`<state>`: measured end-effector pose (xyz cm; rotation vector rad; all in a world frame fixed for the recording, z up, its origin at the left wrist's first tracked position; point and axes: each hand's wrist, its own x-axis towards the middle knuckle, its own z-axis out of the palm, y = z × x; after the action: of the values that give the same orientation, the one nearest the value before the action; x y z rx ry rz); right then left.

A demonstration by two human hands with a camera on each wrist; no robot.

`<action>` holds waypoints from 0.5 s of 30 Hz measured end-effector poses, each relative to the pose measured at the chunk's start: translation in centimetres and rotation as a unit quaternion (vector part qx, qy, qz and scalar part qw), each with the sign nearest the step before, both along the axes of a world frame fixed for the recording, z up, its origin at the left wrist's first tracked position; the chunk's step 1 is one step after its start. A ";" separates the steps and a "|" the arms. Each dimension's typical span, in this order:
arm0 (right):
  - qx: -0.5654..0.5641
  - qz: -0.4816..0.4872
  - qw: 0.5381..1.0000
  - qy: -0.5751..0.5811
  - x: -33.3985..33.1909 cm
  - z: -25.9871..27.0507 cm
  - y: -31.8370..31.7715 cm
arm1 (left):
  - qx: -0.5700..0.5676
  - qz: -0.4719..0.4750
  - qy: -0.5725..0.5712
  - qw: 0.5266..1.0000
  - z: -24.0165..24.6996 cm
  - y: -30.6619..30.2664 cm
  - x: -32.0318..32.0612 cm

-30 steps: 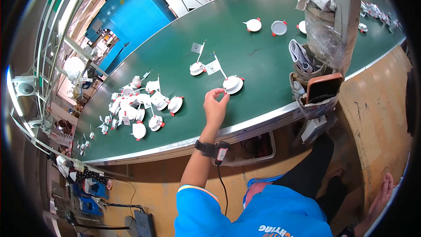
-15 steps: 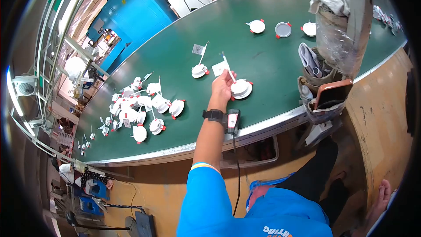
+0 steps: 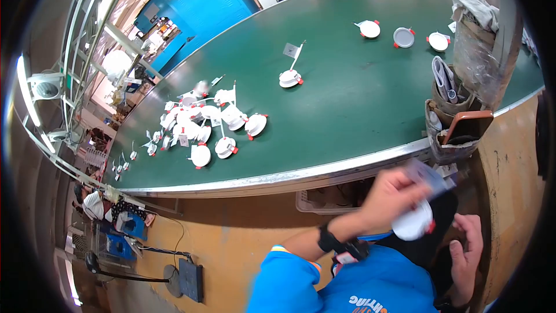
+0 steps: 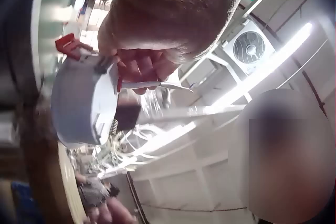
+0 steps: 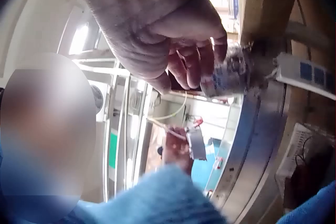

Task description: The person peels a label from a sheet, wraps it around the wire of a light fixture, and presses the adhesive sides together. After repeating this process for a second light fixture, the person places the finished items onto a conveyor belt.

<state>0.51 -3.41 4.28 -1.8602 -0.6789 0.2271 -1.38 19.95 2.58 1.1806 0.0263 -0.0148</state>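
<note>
The left hand (image 3: 389,200) holds a round white light (image 3: 413,222) with a red clip by its cable end, over the lap in front of the table edge; both are blurred in the head view. In the left wrist view the fingers (image 4: 144,66) are curled at the light's white cable, beside the white housing (image 4: 84,100) with its red clip (image 4: 73,46). The right hand (image 3: 468,250) hangs at the right, apart from the light, its fingers loosely bent and holding nothing; the right wrist view shows that hand (image 5: 163,35) close up.
A heap of white lights (image 3: 188,120) lies on the left of the green table (image 3: 341,116). One tagged light (image 3: 289,78) stands mid-table, several others (image 3: 403,37) at the back right. A post with fabric pockets (image 3: 457,104) holding a phone (image 3: 468,127) stands at the right edge.
The left hand has taken a light by its cable from the table and moved it right and toward the body. The right hand has come up from the lower right. The head view has shifted.
</note>
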 end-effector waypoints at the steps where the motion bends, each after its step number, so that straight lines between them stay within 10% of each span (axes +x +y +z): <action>1: -0.010 0.017 0.999 -0.048 -0.1 0.0 0.5 | -0.027 -0.018 -0.052 0.998 0.0 -2.2 -0.5; 3: -0.008 0.005 0.997 -0.080 -0.5 -2.1 -0.2 | 0.019 -0.011 -0.207 0.978 -1.4 -5.3 -0.4; 15: 0.105 -0.013 0.992 -0.070 -2.0 -3.3 -5.0 | -0.031 -0.052 -0.213 0.975 -1.0 -12.8 -2.2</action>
<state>-1.47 -8.46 0.97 -1.6912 -0.7450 0.0070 -3.60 7.17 1.55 1.1018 -0.4114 0.1452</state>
